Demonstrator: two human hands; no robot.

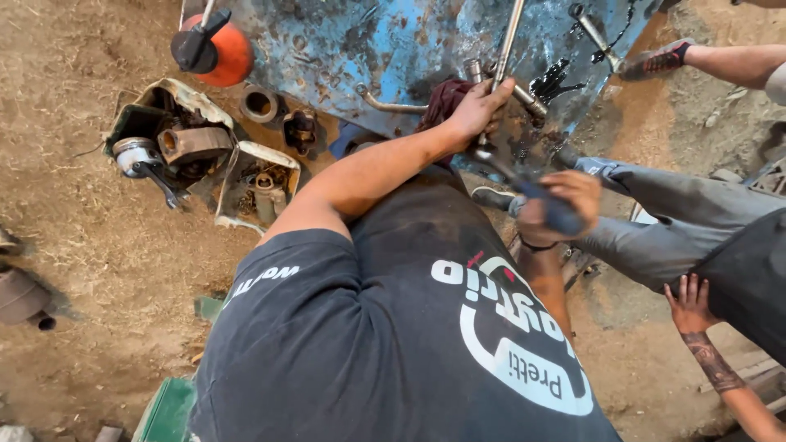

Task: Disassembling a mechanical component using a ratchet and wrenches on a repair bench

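Gripping blue-handled wrench [524,190], right hand [557,209] fisted round handle just below blue metal housing [368,49]; left hand [475,110] clamped on wrench head against housing; tool stiff, heavy, likely greasy, best held far down handle

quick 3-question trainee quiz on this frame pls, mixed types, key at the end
1. True or false: the left hand rests on the blue metal body, beside a dark red rag.
2. What does the right hand grip? A) orange oil can B) blue-handled tool C) cut open can
3. Fill in: the orange oil can stands at the picture's upper ____.

Key: 1 true; 2 B; 3 left.
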